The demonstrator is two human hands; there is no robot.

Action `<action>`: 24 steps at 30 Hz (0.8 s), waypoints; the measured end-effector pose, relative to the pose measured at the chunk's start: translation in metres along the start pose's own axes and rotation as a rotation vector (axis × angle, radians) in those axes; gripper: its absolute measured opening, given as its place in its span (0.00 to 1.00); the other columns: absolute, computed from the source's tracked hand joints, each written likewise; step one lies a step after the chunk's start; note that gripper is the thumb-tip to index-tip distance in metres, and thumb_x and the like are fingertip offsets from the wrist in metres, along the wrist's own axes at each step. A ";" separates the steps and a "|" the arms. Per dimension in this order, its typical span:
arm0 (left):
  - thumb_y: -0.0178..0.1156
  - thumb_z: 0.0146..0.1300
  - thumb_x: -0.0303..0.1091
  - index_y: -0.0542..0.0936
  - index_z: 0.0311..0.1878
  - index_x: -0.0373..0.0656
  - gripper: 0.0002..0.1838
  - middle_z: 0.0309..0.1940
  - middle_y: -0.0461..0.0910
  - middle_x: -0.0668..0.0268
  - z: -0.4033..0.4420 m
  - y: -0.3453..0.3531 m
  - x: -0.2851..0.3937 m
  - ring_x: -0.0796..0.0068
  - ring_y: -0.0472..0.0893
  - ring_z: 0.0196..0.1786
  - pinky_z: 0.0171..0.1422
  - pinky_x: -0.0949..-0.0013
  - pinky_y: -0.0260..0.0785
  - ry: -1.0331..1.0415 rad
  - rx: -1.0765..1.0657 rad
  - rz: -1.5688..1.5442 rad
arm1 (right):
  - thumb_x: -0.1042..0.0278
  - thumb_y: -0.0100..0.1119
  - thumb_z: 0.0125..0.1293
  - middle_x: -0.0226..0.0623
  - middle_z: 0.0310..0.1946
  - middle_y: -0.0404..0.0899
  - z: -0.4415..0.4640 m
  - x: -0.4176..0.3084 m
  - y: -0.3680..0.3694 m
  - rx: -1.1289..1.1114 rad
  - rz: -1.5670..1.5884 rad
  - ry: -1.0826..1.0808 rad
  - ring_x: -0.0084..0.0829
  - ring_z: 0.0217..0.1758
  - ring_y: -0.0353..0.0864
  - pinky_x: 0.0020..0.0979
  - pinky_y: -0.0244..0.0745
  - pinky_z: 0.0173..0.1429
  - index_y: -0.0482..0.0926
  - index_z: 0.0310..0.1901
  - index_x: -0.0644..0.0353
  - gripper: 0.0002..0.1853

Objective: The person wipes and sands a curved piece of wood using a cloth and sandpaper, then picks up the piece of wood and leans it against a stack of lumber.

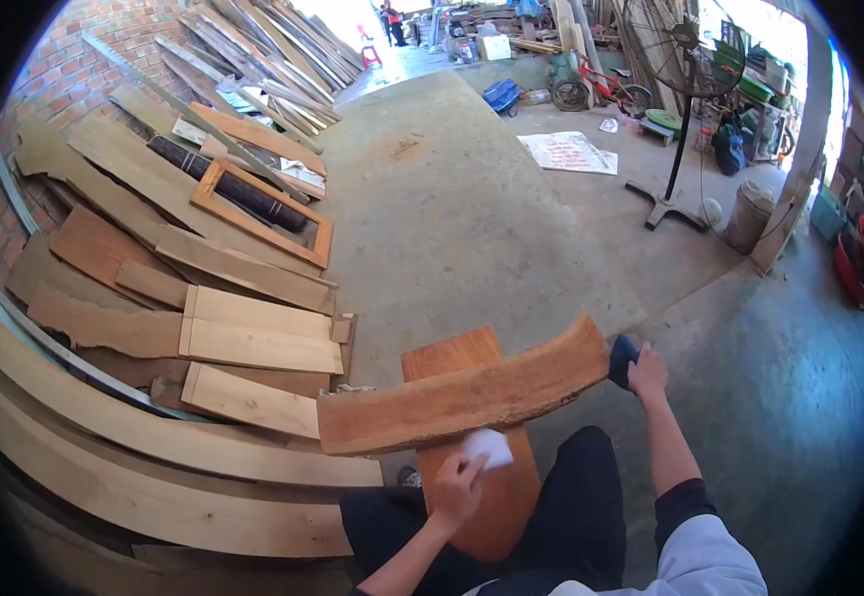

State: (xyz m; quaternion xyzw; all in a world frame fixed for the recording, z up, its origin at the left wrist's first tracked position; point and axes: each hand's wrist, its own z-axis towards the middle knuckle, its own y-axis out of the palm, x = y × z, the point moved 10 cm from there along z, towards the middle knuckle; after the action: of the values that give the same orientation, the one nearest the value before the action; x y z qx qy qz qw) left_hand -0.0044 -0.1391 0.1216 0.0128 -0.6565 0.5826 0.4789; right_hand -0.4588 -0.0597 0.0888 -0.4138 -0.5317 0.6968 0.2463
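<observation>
A long reddish-brown plank (462, 397) with a rough front edge lies crosswise over a narrower wooden board (496, 507) between my knees. My left hand (459, 489) grips a white pad (488, 450) close to the plank's near edge; whether the pad touches the wood I cannot tell. At the plank's right end, my right hand (647, 372) is closed on a dark flat object (623, 362), which is beside the end of the wood.
Many boards (253, 328) lean along the brick wall (64, 65) at left, with a wooden frame (263, 214) among them. A standing fan (685, 119), a red bicycle (606, 89) and a white sheet (566, 152) are ahead right. People stand far back near the doorway.
</observation>
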 end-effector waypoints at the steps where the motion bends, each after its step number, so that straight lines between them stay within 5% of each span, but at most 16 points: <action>1: 0.66 0.65 0.36 0.83 0.60 0.48 0.19 0.39 0.79 0.62 -0.018 -0.004 0.010 0.55 0.80 0.45 0.52 0.53 0.74 0.146 0.001 0.203 | 0.63 0.67 0.61 0.53 0.41 0.85 0.005 -0.003 -0.005 0.024 -0.031 0.021 0.52 0.47 0.87 0.50 0.83 0.48 0.83 0.46 0.60 0.14; 2: 0.65 0.66 0.36 0.82 0.62 0.48 0.21 0.40 0.79 0.61 -0.038 0.000 0.015 0.55 0.79 0.46 0.50 0.52 0.74 0.293 0.005 0.411 | 0.64 0.65 0.62 0.52 0.40 0.85 0.008 -0.020 -0.002 0.030 -0.022 -0.027 0.53 0.45 0.87 0.50 0.82 0.48 0.83 0.45 0.60 0.12; 6: 0.64 0.65 0.42 0.74 0.71 0.51 0.30 0.41 0.79 0.57 -0.097 0.073 -0.037 0.51 0.81 0.46 0.53 0.53 0.74 0.307 -0.433 0.364 | 0.65 0.59 0.64 0.50 0.35 0.85 -0.027 -0.145 0.044 -0.083 0.051 -0.314 0.52 0.41 0.87 0.49 0.81 0.45 0.84 0.39 0.59 0.09; 9: 0.67 0.60 0.46 0.74 0.69 0.49 0.33 0.44 0.80 0.53 -0.104 0.069 -0.025 0.48 0.80 0.52 0.55 0.52 0.73 0.237 -0.613 0.233 | 0.63 0.67 0.56 0.48 0.40 0.86 -0.113 -0.250 0.063 -0.360 0.112 -0.489 0.48 0.46 0.88 0.48 0.83 0.48 0.86 0.40 0.56 0.11; 12: 0.66 0.60 0.43 0.81 0.53 0.46 0.20 0.40 0.81 0.51 -0.022 0.013 -0.054 0.48 0.80 0.47 0.52 0.49 0.73 0.335 -0.124 0.112 | 0.57 0.65 0.60 0.50 0.41 0.86 -0.166 -0.300 0.104 -0.490 0.173 -0.759 0.49 0.46 0.88 0.48 0.82 0.51 0.86 0.42 0.59 0.15; 14: 0.64 0.62 0.42 0.79 0.59 0.44 0.23 0.45 0.79 0.49 0.043 -0.037 -0.102 0.47 0.78 0.49 0.56 0.47 0.70 -0.018 0.220 0.255 | 0.51 0.64 0.64 0.50 0.40 0.87 -0.169 -0.311 0.101 -0.642 0.106 -0.865 0.49 0.45 0.88 0.45 0.82 0.52 0.86 0.42 0.63 0.20; 15: 0.62 0.65 0.48 0.72 0.71 0.46 0.33 0.56 0.76 0.45 0.070 -0.058 -0.111 0.45 0.75 0.59 0.65 0.43 0.66 -0.099 0.290 0.339 | 0.50 0.65 0.63 0.50 0.40 0.87 -0.154 -0.304 0.105 -0.711 0.203 -0.825 0.49 0.45 0.88 0.45 0.82 0.52 0.86 0.43 0.63 0.21; 17: 0.56 0.69 0.57 0.65 0.77 0.49 0.38 0.72 0.65 0.43 0.108 -0.050 -0.172 0.44 0.62 0.76 0.78 0.40 0.51 -0.267 0.341 0.403 | 0.47 0.68 0.62 0.50 0.40 0.88 -0.095 -0.271 0.120 -0.829 0.384 -0.733 0.48 0.45 0.88 0.43 0.82 0.52 0.87 0.45 0.64 0.24; 20: 0.51 0.70 0.61 0.61 0.79 0.49 0.40 0.79 0.53 0.44 0.118 -0.026 -0.194 0.44 0.48 0.83 0.83 0.39 0.39 -0.440 0.258 0.547 | 0.40 0.75 0.53 0.50 0.39 0.88 0.029 -0.168 0.100 -0.609 -0.242 -0.500 0.46 0.45 0.89 0.40 0.82 0.52 0.88 0.43 0.65 0.31; 24: 0.48 0.70 0.65 0.60 0.80 0.51 0.42 0.81 0.50 0.48 0.119 -0.032 -0.190 0.49 0.44 0.84 0.85 0.42 0.32 -0.501 0.210 0.492 | 0.47 0.74 0.53 0.46 0.43 0.89 0.140 -0.066 0.076 -0.357 -0.617 -0.200 0.43 0.46 0.90 0.41 0.83 0.50 0.90 0.44 0.55 0.22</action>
State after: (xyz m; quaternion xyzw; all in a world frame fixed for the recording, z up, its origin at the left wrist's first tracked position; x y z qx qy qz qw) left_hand 0.0435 -0.3450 0.0403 0.0456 -0.6736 0.7234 0.1449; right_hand -0.5337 -0.2102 0.0507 -0.2001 -0.7661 0.5230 0.3156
